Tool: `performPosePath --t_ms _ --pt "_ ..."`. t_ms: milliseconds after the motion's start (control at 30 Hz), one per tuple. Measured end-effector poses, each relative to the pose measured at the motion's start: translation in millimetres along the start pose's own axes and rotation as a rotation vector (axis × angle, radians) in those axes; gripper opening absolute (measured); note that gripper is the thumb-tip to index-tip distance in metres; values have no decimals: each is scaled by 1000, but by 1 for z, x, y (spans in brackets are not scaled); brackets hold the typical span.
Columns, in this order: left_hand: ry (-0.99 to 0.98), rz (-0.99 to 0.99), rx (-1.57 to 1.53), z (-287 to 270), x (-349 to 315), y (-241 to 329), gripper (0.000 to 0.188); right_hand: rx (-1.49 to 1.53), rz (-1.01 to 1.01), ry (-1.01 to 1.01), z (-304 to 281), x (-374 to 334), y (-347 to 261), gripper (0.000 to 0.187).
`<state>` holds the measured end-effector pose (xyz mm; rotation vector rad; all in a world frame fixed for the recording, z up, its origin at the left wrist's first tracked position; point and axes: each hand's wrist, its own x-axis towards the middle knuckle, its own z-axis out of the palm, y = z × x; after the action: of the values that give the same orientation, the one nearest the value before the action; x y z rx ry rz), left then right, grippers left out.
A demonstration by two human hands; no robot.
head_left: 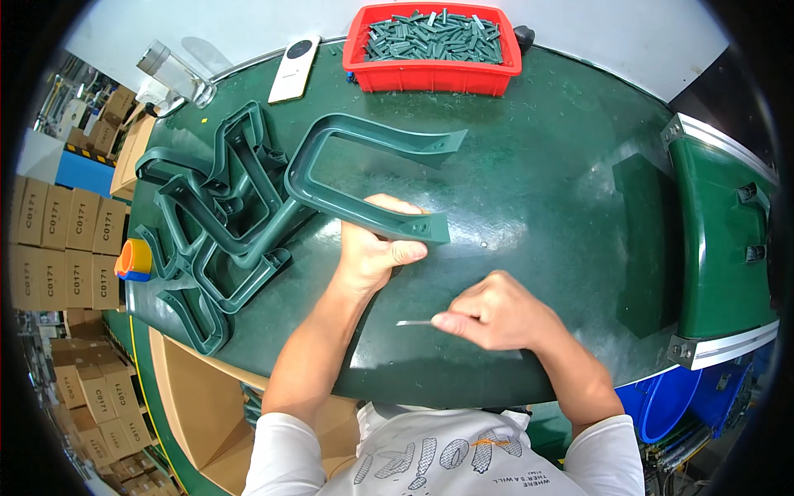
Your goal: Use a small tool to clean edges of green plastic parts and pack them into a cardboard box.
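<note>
My left hand (368,252) is closed around one arm of a green U-shaped plastic part (341,202), with the thumb pressed along its near side. The part is raised over the green table, its two flared ends pointing right. In my right hand (500,314), a slim metal blade (416,322) is pinched between thumb and fingers; its tip points left, below and apart from the part. How much of the blade's handle lies inside the fist is hidden. Left of my left hand, several similar green parts (219,219) lie in a tangled pile.
A red bin (430,78) of small green pieces stands at the back. Behind the pile are a phone (294,70) and a clear bottle (178,76). Colored rings (135,258) sit at the left edge; a green conveyor (719,240) borders the right. An open carton (186,405) stands below left.
</note>
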<state>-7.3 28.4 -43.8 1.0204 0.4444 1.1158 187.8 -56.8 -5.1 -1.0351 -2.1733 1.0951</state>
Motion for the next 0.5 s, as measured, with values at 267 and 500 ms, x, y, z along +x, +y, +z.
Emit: performPosePath --t_ms 267,500 --pt "-199 53 64 13 0 -2 47 217 82 788 -32 -7 25 19" --pt "-313 61 89 14 -1 0 44 -53 225 997 -29 -3 28 22"
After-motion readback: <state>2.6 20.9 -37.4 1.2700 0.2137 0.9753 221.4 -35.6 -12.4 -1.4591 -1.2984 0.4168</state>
